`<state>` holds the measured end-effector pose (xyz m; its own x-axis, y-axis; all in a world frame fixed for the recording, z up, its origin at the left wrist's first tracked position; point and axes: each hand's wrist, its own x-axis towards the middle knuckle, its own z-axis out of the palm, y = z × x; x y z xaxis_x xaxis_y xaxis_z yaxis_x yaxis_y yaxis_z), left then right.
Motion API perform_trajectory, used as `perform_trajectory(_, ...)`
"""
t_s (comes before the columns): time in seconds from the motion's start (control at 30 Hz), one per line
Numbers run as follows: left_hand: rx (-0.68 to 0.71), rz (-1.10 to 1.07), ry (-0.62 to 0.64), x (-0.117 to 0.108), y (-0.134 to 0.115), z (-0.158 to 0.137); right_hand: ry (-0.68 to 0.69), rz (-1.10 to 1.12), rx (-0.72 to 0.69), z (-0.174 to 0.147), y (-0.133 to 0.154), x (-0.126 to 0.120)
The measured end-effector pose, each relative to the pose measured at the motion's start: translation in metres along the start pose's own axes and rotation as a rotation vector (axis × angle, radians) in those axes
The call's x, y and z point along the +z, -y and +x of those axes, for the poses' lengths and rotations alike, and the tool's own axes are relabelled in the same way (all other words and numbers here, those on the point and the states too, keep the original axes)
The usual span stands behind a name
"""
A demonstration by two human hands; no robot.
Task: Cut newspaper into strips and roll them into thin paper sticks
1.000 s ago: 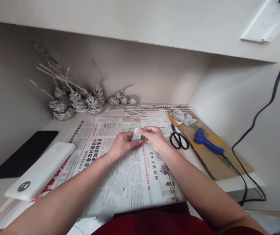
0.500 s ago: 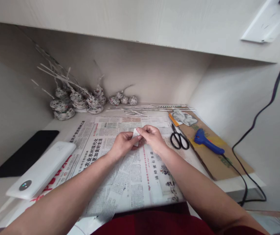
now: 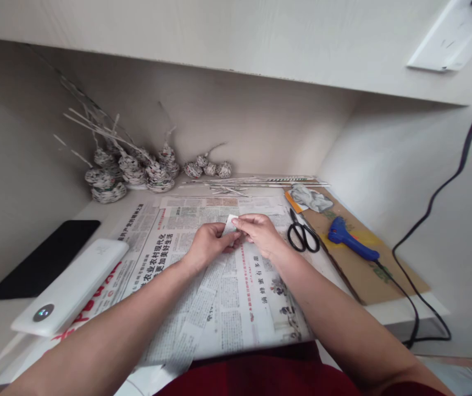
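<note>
A small piece of newspaper [image 3: 230, 225] is pinched between my two hands over the middle of the desk. My left hand [image 3: 211, 242] grips it from the left, thumb on top. From the right, my right hand [image 3: 257, 231] holds its upper edge between thumb and fingers. My fingers hide most of the piece. Beneath both hands lie spread newspaper sheets [image 3: 186, 242]. A narrow newspaper strip [image 3: 196, 316] runs from below my hands toward the front edge. Black-handled scissors [image 3: 303, 234] rest just right of my right hand.
Woven paper gourd shapes [image 3: 159, 176] stand at the back left, beside small woven balls [image 3: 209, 168]. Thin paper sticks [image 3: 256, 181] lie along the back. A blue glue gun [image 3: 351, 239] rests on cardboard [image 3: 392, 280] at right. A white power bank [image 3: 73, 286] and black pad [image 3: 42, 258] are left.
My right hand has shifted slightly down at the piece of newspaper, and a little more of its top corner shows. My left hand stays nearly in place.
</note>
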<state>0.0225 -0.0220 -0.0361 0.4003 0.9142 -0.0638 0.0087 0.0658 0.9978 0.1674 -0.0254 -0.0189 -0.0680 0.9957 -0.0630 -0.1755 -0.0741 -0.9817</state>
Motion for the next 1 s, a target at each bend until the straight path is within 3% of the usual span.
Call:
perform_trajectory(0.17, 0.081, 0.184, -0.057, -0.003, 0.004, 0.001, -0.095, 0.072, 0.034, -0.001, 0.0, 0.004)
perform_trajectory(0.3, 0.109, 0.225, -0.063, -0.003, 0.006, 0.001, -0.085, 0.073, 0.036, -0.001, -0.004, 0.006)
perform_trajectory(0.53, 0.075, 0.158, 0.006, -0.001, 0.007, 0.0, -0.033, 0.037, -0.061, 0.0, -0.011, 0.005)
perform_trajectory(0.77, -0.012, 0.016, 0.053, 0.0, 0.001, 0.0, 0.088, -0.079, -0.014, -0.002, 0.0, -0.004)
perform_trajectory(1.0, 0.0, 0.026, 0.069, 0.004, -0.001, -0.002, -0.015, -0.021, 0.003, -0.001, -0.002, -0.001)
